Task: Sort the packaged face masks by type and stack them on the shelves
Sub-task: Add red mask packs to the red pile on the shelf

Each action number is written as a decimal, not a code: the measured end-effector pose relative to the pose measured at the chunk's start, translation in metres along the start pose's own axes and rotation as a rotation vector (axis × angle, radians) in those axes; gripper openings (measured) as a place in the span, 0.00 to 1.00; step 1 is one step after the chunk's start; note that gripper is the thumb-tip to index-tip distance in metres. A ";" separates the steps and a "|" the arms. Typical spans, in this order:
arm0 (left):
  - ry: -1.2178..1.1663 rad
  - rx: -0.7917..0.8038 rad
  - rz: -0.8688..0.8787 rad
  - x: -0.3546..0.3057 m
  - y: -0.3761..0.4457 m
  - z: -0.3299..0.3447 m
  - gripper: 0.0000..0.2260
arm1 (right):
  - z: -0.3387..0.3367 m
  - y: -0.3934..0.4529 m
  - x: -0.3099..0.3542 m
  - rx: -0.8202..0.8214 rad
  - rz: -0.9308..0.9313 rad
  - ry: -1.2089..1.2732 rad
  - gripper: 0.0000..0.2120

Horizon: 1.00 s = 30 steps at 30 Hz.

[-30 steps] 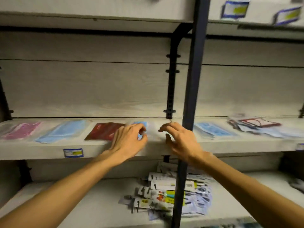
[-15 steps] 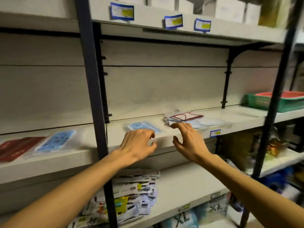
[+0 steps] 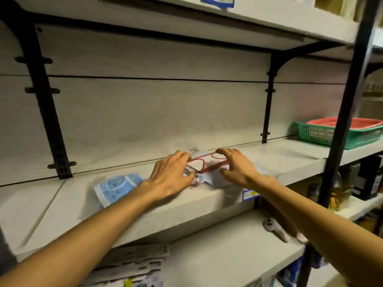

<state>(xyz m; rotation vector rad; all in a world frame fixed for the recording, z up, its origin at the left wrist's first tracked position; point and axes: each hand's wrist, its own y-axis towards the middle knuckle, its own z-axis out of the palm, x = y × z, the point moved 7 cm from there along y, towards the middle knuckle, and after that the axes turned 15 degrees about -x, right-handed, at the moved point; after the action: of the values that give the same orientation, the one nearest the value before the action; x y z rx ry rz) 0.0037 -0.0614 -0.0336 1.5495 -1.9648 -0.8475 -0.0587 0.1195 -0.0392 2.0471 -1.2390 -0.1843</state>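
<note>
Left hand [image 3: 170, 175] and right hand [image 3: 238, 168] are bracketing the loose pile of clear-packaged red-trimmed face masks [image 3: 204, 164], fingers touching its ends; clamping cannot be confirmed.

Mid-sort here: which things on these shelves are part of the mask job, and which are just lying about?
Part of the job:
mask pile, left hand and right hand on it
blue masks
middle shelf

Lying about:
baskets
grey handheld gadget
carded packets

Pale wood-grain back wall [image 3: 157, 112], black metal uprights [image 3: 342, 112], dim warm light.
</note>
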 end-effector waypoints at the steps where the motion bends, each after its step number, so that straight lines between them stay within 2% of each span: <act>1: 0.010 0.003 -0.006 0.004 0.008 0.008 0.21 | 0.005 0.012 -0.007 0.039 0.008 0.010 0.30; 5: 0.013 -0.016 -0.062 0.024 0.040 0.031 0.19 | 0.030 0.040 -0.027 0.203 -0.029 0.005 0.26; 7: -0.009 -0.037 -0.113 0.032 0.054 0.040 0.17 | 0.035 0.048 -0.038 0.223 -0.032 0.021 0.23; 10: -0.041 -0.067 -0.183 0.041 0.069 0.050 0.15 | 0.036 0.061 -0.055 0.180 -0.081 0.037 0.16; 13: -0.099 -0.170 -0.272 0.049 0.079 0.053 0.14 | 0.037 0.076 -0.078 0.127 -0.017 0.214 0.11; 16: -0.174 -0.218 -0.380 0.054 0.086 0.059 0.19 | 0.044 0.095 -0.097 0.090 0.070 0.426 0.11; 19: -0.245 -0.139 -0.462 0.056 0.088 0.072 0.27 | 0.054 0.112 -0.109 0.066 0.123 0.567 0.10; 23: -0.057 0.069 -0.302 0.044 0.085 0.093 0.33 | 0.060 0.131 -0.121 -0.111 0.189 0.649 0.14; 27: 0.141 0.042 -0.025 0.013 0.089 0.095 0.36 | 0.072 0.136 -0.125 -0.199 0.276 0.835 0.12; 30: 0.185 0.126 0.097 -0.007 0.088 0.103 0.34 | 0.074 0.139 -0.125 -0.237 0.293 0.928 0.11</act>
<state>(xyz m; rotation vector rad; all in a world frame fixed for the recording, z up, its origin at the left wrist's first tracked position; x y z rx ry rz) -0.1259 -0.0237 -0.0400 1.5288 -1.9720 -0.5299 -0.2581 0.1464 -0.0326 1.4194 -0.8342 0.6565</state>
